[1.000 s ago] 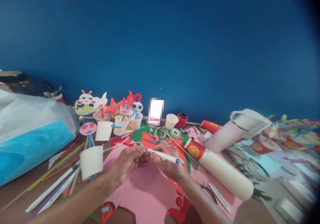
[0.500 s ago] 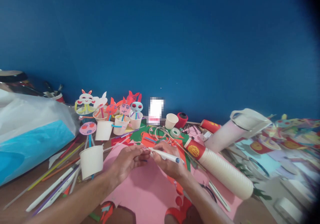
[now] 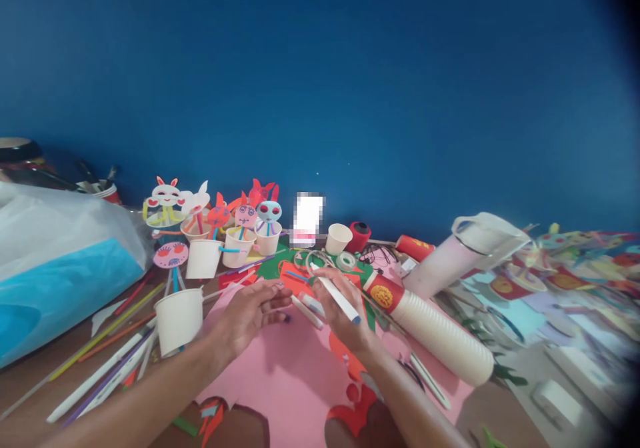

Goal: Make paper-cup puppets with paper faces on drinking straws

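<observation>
My right hand is closed on a white marker with a blue end, held at a slant over pink paper. Just left of it, my left hand has its thumb and forefinger together and its other fingers curled loosely. Something small and pinkish shows at those fingertips, too small to make out. A white pen lies between the two hands. Beyond my left hand stand paper cups with cut-paper animal faces on coloured strips.
At the right lies a long stack of paper cups, with a white jug behind it. A blue and white bag fills the left side. A bright phone screen stands by the blue wall. Pens and strips lie at left.
My hands have moved apart. The marker in my right hand has tipped steeper and come away from my left fingertips. The white pen between the hands now shows. The whole view has shifted slightly.
</observation>
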The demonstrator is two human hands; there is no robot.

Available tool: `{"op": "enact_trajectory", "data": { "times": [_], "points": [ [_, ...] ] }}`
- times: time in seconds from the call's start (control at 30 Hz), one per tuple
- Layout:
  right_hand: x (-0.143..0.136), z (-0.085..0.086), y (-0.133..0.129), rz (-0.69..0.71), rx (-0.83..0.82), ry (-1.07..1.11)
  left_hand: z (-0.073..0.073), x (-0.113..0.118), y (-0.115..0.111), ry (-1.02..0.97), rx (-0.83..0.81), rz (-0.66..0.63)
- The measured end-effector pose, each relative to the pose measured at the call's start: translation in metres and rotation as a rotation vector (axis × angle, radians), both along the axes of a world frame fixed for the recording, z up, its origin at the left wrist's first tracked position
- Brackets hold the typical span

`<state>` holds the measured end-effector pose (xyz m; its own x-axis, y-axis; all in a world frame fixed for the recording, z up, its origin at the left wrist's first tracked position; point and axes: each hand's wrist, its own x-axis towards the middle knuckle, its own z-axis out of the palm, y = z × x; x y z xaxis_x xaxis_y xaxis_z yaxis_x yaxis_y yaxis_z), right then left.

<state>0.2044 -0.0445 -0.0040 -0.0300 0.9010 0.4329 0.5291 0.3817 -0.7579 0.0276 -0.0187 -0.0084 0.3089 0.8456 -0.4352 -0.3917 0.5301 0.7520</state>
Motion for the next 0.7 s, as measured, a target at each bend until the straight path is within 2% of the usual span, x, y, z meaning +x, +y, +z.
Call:
{"op": "enact_trajectory", "data": {
  "times": [0.1, 0.23, 0.43, 0.5, 0.7],
  "points": [
    [0.0, 0.001, -0.001, 0.001, 0.026, -0.032, 0.005, -0.002, 0.002, -0.02, 0.007, 0.03],
    [0.002, -0.002, -0.003, 0.109, 0.048, -0.142, 0.008, -0.001, 0.001, -0.046, -0.014, 0.014],
    [0.011, -0.005, -0.016, 0.225, -0.157, -0.22, 0.006, 0.004, -0.003, -0.01, -0.03, -0.016],
    [0.011, -0.007, -0.021, 0.23, -0.201, -0.14, 0.003, 0.005, -0.005, -0.015, -0.021, -0.046],
    [0.0, -0.017, -0.021, 0.112, -0.281, 0.242, -0.009, 0.008, -0.009, -0.026, -0.026, -0.085]
  ]
}}
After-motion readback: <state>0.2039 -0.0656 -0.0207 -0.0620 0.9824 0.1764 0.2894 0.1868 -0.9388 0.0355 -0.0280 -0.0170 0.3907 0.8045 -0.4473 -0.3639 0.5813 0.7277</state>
